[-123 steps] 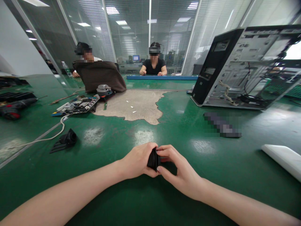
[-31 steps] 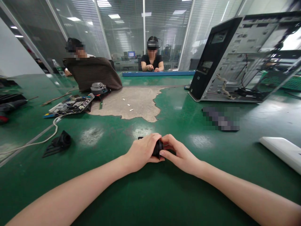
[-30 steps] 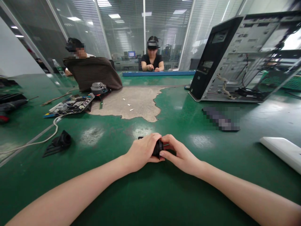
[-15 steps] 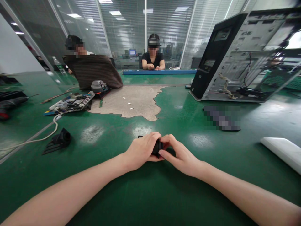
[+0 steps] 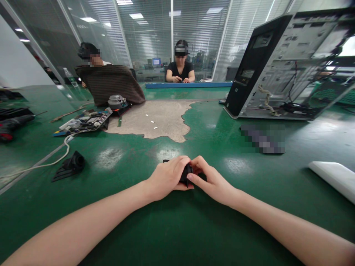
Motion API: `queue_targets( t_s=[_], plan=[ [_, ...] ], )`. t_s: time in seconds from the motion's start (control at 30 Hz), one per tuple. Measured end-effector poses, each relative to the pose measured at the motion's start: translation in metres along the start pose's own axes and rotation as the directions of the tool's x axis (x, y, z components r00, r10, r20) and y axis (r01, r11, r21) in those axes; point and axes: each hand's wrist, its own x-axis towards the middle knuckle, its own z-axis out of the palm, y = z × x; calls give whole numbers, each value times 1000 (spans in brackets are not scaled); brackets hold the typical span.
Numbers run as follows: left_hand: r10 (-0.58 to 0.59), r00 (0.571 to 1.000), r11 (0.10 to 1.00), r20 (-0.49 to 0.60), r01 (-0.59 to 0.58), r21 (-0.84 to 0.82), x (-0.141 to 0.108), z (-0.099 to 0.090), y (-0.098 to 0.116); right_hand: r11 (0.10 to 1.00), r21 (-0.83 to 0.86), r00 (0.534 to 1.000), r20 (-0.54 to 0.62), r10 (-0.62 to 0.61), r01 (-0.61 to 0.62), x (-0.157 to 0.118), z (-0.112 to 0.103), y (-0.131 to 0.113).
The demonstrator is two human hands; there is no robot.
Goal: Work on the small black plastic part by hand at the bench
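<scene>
My left hand is wrapped over a small black part just above the green tabletop, its thumb underneath near me. My right hand pinches the right end of the same part between thumb and bent fingers. Most of the part is hidden by my hands, so its exact kind does not show; a dark edge sticks out beyond my left knuckles. To the left, apart from both hands, lies a black plastic piece with a round end and thin slats.
An open computer case stands at the right, with a blurred-out dark object before it and a white slab at the edge. Left are a circuit board and a cable. Two people sit beyond, near a blue bar.
My right fingers have shifted slightly at the end of the black part. My left hand keeps its hold, and the rest of the view has barely moved.
</scene>
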Motion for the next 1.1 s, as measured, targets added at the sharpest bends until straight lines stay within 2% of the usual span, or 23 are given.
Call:
queue_targets(
  t_s=[0.13,0.2,0.47,0.6,0.7,0.9,1.03,1.1],
  plan=[
    [-4,1000,1000,7,4,6,0,-2,1,978,-190,996,-10,-92,88,-3,-4,-1],
    [1,1000,1000,11,-1,9,0,-2,2,967,-229,993,-6,-114,110,-4,-5,-1],
    [16,1000,999,-2,-16,32,0,1,0,987,-155,1000,-4,-28,27,-1,-1,-2],
    [9,1000,1000,-3,-9,30,-1,0,0,960,-236,988,4,-153,149,-5,-1,0],
    [2,1000,1000,5,-3,19,0,0,1,950,-233,976,-16,-218,208,-6,0,1],
    [5,1000,1000,-11,-5,11,0,1,0,982,-172,988,-123,-95,73,-2,5,3],
    [10,1000,1000,-17,-10,19,0,1,-1,992,-127,998,-58,-7,0,-1,3,0],
    [7,1000,1000,-17,-7,14,-1,1,-1,988,-153,1000,-12,-9,7,-2,0,-1]
  ],
)
